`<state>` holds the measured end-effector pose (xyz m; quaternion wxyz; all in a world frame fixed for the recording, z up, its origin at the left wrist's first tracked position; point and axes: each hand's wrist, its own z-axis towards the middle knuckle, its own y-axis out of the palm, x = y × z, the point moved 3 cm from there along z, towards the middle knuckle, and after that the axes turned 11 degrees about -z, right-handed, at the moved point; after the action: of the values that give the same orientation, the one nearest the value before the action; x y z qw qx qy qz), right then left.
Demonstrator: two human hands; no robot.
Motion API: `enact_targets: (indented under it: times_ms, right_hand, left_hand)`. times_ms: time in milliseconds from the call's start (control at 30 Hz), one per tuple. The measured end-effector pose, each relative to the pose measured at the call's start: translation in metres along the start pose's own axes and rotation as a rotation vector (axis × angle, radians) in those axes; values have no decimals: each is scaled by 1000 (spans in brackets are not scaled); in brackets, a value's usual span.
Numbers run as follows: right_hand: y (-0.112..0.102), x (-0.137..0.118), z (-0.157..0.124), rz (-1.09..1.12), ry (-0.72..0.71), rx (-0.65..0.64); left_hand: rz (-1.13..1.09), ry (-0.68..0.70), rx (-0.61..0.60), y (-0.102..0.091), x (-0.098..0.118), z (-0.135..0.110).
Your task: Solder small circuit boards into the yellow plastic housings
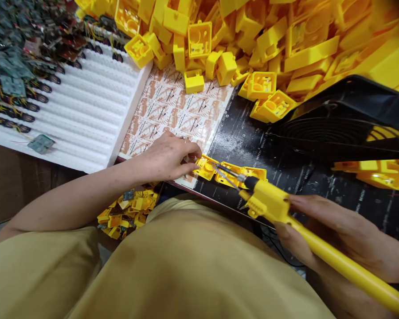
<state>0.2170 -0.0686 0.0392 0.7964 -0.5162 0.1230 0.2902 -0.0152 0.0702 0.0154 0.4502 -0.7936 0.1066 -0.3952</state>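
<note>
My right hand (339,235) is wrapped round a yellow soldering gun (269,199) with a solder feed at its front. Its thin metal tip points left, over a short row of open yellow plastic housings on the table's front edge. My left hand (169,157) is closed, thumb and forefinger pinching the left side of the leftmost yellow plastic housing (206,168). Whether a small part is also between those fingers is hidden. The middle housing (228,173) lies partly under the tip, and another housing (255,174) touches it on the right.
A large heap of yellow housings (199,40) covers the back. On the left, a ribbed white foam tray (96,102) bears circuit boards and wired round parts. A black fan (339,119) stands at right. More housings (133,210) fill a spot below the table edge.
</note>
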Motion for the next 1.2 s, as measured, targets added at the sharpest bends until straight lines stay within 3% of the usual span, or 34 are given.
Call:
enact_targets:
  times_ms: [100, 333, 467, 600, 733, 900, 1200]
  right_hand:
    - [5, -3, 6, 87, -181, -95]
    - [12, -17, 23, -23, -292, -162]
    - [16, -20, 24, -21, -376, -130]
    - [10, -20, 26, -17, -414, -133]
    - [1, -14, 27, -113, -309, -167]
    - [1, -8, 21, -116, -225, -129]
    - [13, -12, 28, -76, -397, -142]
  left_hand:
    - [45, -13, -42, 2, 3, 0]
    - [113, 30, -33, 5, 6, -1]
    - [121, 31, -38, 6, 7, -1]
    - [48, 26, -33, 4, 6, -1]
    - [-41, 51, 38, 2, 1, -2]
    - [15, 89, 94, 3, 2, -2]
    - [88, 97, 58, 6, 3, 0]
